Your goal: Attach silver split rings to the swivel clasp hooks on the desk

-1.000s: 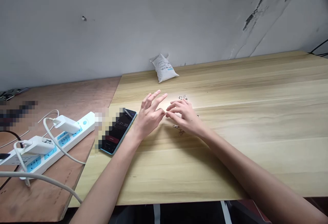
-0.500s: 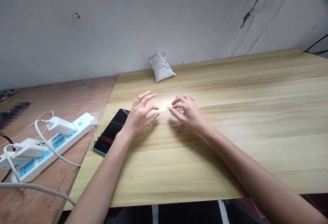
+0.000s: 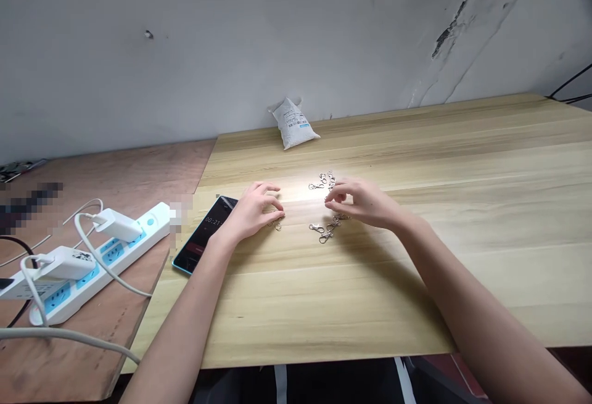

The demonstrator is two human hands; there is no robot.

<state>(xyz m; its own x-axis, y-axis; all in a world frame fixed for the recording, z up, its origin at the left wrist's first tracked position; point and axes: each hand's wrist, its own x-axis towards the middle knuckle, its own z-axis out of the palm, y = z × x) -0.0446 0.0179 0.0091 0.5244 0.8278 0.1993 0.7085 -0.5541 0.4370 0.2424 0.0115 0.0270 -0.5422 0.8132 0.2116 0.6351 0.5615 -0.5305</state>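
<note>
My left hand rests low over the table beside a few small metal rings. Its thumb and index fingertip come together just above the rings; whatever is between them is hidden. My right hand is among small silver swivel clasps, thumb and index fingertip pinched close together. Too little shows to tell what that pinch holds. Some clasps lie just beyond its fingers, partly covered by them. Another group of clasps lies on the near side of the hand, also partly hidden.
A phone showing a timer lies left of my left hand, under the forearm's edge. At the wall sits a sealed white bag. On the lower brown board, a power strip carries plugged-in chargers and looping cables.
My right hand has shifted right, uncovering clasps at the far side. My left hand has lowered toward the rings, its spread fingers drawing together. The view has shifted slightly.
</note>
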